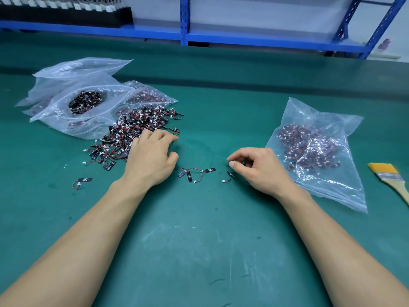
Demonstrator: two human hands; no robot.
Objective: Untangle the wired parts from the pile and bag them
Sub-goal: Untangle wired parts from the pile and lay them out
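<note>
The left hand (pixel 152 156) lay palm down at the right edge of the pile of wired parts (pixel 132 134), fingers extended and slightly apart, their tips among the outermost pieces. The right hand (pixel 259 169) hovered with fingers loosely curled and gripped nothing. Its thumb tip was just above a single wired part (pixel 228 175) on the green mat (pixel 199 229). A small tangled cluster (pixel 194 173) lay between the hands. The filled bag (pixel 314 151) lay beside the right hand.
</note>
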